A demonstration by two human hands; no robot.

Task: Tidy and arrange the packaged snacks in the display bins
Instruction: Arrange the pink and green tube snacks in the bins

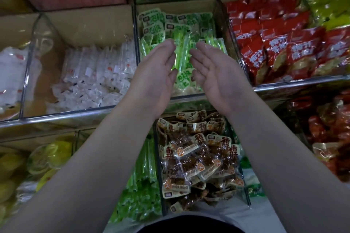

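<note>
Green snack packets (181,30) fill the middle clear bin (217,15) on the upper shelf row, some lying flat, some standing. My left hand (155,75) and my right hand (214,70) hover over the bin's front, palms facing each other, fingers straight and close together. Between the two palms a few green packets (182,58) stand on edge. I cannot tell if the palms touch them. Neither hand grips anything.
Left of it a bin holds white packets (98,73); right of it one holds red packets (280,43). Below, a bin of brown packets (200,157) sits between green packets (140,185) and yellow packets (49,157). A metal rail (75,117) edges the shelf.
</note>
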